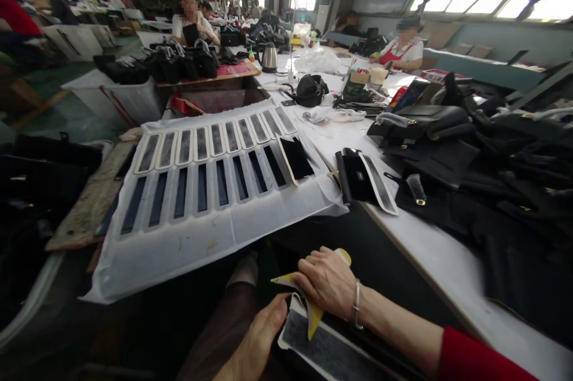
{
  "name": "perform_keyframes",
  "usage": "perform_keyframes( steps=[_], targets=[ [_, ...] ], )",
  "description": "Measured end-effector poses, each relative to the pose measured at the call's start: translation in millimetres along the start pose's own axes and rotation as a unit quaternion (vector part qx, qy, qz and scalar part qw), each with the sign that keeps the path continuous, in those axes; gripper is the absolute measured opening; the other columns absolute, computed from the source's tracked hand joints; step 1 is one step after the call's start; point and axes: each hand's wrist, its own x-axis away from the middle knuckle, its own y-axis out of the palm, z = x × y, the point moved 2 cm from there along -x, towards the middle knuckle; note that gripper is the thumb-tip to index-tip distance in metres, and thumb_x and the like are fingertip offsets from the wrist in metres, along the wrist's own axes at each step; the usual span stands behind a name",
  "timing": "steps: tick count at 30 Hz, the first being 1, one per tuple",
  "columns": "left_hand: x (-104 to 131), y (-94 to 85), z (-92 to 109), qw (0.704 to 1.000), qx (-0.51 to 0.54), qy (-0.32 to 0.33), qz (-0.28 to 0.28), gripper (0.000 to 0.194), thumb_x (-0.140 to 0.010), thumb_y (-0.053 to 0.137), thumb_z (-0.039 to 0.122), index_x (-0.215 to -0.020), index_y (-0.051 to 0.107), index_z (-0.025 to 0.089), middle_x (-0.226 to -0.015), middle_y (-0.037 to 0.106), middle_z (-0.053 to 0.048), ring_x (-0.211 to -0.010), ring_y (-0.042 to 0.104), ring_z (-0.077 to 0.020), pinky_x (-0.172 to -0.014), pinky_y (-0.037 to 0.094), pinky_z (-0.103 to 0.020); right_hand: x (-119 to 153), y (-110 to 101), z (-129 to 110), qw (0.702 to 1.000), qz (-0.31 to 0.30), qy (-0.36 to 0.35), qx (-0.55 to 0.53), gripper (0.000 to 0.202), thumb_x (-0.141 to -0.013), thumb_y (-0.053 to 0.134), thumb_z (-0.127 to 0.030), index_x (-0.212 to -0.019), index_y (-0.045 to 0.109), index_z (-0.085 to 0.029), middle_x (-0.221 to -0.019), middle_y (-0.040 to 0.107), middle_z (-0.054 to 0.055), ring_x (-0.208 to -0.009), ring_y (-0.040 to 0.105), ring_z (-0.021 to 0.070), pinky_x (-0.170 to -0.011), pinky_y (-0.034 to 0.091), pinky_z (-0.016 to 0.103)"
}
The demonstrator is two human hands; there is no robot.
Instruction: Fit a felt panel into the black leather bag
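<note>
My left hand [264, 327] grips the end of a black bag piece [331, 348], its thumb beside the pale edge of a dark, long panel. My right hand [329, 282] is closed around a yellow tool [316, 316], which looks like a scraper with a wide flat blade and a rounded handle end. The blade lies against the panel near my left thumb, and my fingers hide the tool's middle. Both hands are low over my lap, in front of a sheet-covered board [179, 255] bearing rows of long panels and dark strips [202, 187].
A black bag piece [356, 178] with a pale-edged flap lies on the white table [416, 249]. Black bags [447, 148] are heaped at the right. A kettle [269, 58] stands further back. Two co-workers [192, 25] sit beyond. A dark gap separates board and table.
</note>
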Motion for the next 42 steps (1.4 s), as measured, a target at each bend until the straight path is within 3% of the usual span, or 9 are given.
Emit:
perform_keyframes(
  steps=[6,11,14,17,19,22,24,35,42],
  targets=[
    [0,1.5,11,0.999,0.028,-0.018,0.012,0.047,-0.099,0.041,0.050,-0.130,0.061,0.019,-0.126,0.066,-0.006,-0.120,0.056,-0.0250,-0.108,0.039,-0.035,-20,-4,3,0.994,-0.017,-0.105,0.003,0.037,-0.101,0.040,-0.040,-0.074,0.055,-0.019,-0.069,0.063,0.002,-0.063,0.053,0.0156,-0.066,0.023,0.036],
    [-1,-0.7,-12,0.997,0.029,-0.042,0.062,0.055,-0.094,0.046,0.058,-0.130,0.060,0.019,-0.125,0.065,-0.008,-0.119,0.056,-0.0265,-0.108,0.038,-0.036,-30,0,4,0.987,-0.014,-0.163,0.005,0.037,-0.101,0.040,-0.040,-0.074,0.053,-0.019,-0.068,0.061,0.002,-0.062,0.050,0.0150,-0.065,0.022,0.036],
    [0,0.4,-27,0.989,0.071,-0.049,0.122,0.074,-0.090,0.053,0.061,-0.148,0.035,0.019,-0.123,0.066,-0.010,-0.115,0.059,-0.0252,-0.105,0.041,-0.037,-34,0,4,0.980,0.001,-0.199,0.013,0.037,-0.101,0.039,-0.038,-0.072,0.052,-0.019,-0.066,0.060,0.002,-0.060,0.048,0.0144,-0.063,0.021,0.036],
    [2,2.7,-27,0.976,0.113,-0.019,0.187,0.094,-0.086,0.063,0.056,-0.155,0.007,0.027,-0.121,0.067,-0.007,-0.105,0.064,-0.0217,-0.101,0.044,-0.037,-37,-1,4,0.974,0.006,-0.224,0.019,0.038,-0.100,0.039,-0.037,-0.070,0.051,-0.018,-0.064,0.059,0.001,-0.057,0.046,0.0143,-0.061,0.019,0.036],
    [3,4.0,-22,0.972,0.110,-0.010,0.209,0.090,-0.084,0.067,0.051,-0.154,0.014,0.029,-0.122,0.067,-0.007,-0.101,0.066,-0.0205,-0.100,0.046,-0.037,-39,-3,4,0.972,0.004,-0.234,0.020,0.038,-0.101,0.038,-0.036,-0.069,0.052,-0.018,-0.063,0.059,0.001,-0.056,0.046,0.0143,-0.060,0.019,0.036],
    [4,4.9,-16,0.977,0.064,-0.016,0.204,0.067,-0.084,0.067,0.050,-0.142,0.046,0.024,-0.123,0.068,-0.009,-0.107,0.066,-0.0239,-0.101,0.048,-0.035,-40,-5,3,0.970,0.005,-0.243,0.020,0.039,-0.101,0.038,-0.036,-0.071,0.053,-0.018,-0.064,0.059,0.001,-0.055,0.045,0.0141,-0.060,0.019,0.036],
    [4,4.4,-16,0.978,0.036,-0.011,0.205,0.059,-0.084,0.067,0.051,-0.134,0.057,0.022,-0.124,0.068,-0.010,-0.112,0.065,-0.0263,-0.102,0.049,-0.035,-40,-6,2,0.968,0.006,-0.251,0.022,0.039,-0.102,0.038,-0.037,-0.072,0.054,-0.019,-0.063,0.059,0.001,-0.054,0.044,0.0141,-0.060,0.018,0.036],
    [6,2.2,-22,0.969,-0.070,0.001,0.239,0.048,-0.086,0.065,0.049,-0.128,0.065,0.025,-0.130,0.065,-0.004,-0.123,0.059,-0.0285,-0.108,0.046,-0.037,-34,-4,4,0.967,-0.002,-0.255,0.026,0.038,-0.102,0.036,-0.038,-0.073,0.053,-0.019,-0.065,0.059,0.001,-0.054,0.043,0.0149,-0.059,0.018,0.036],
    [7,2.1,-17,0.956,-0.159,0.010,0.245,0.046,-0.086,0.060,0.052,-0.125,0.066,0.028,-0.136,0.060,-0.004,-0.137,0.043,-0.0341,-0.118,0.028,-0.052,-27,-2,6,0.967,-0.011,-0.255,0.016,0.041,-0.104,0.032,-0.040,-0.075,0.053,-0.019,-0.065,0.060,0.002,-0.057,0.045,0.0151,-0.061,0.019,0.036]
  ],
)
